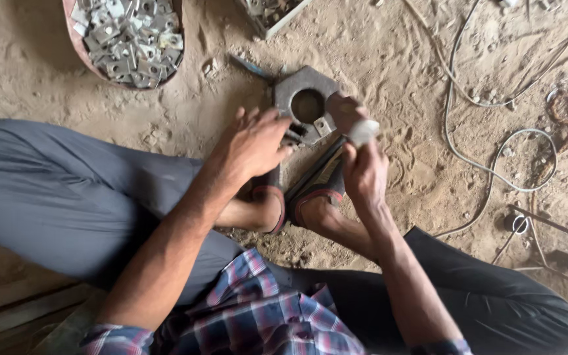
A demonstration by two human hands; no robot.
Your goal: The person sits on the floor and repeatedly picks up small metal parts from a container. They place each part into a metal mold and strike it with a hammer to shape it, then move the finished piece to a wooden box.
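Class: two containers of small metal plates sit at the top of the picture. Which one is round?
The left one, the round reddish basin heaped with plates; the other container has straight pale edges.

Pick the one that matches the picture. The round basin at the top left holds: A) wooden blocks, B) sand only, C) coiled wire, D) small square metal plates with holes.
D: the basin is heaped with small square metal plates, each with a hole in the middle, on the sandy ground.
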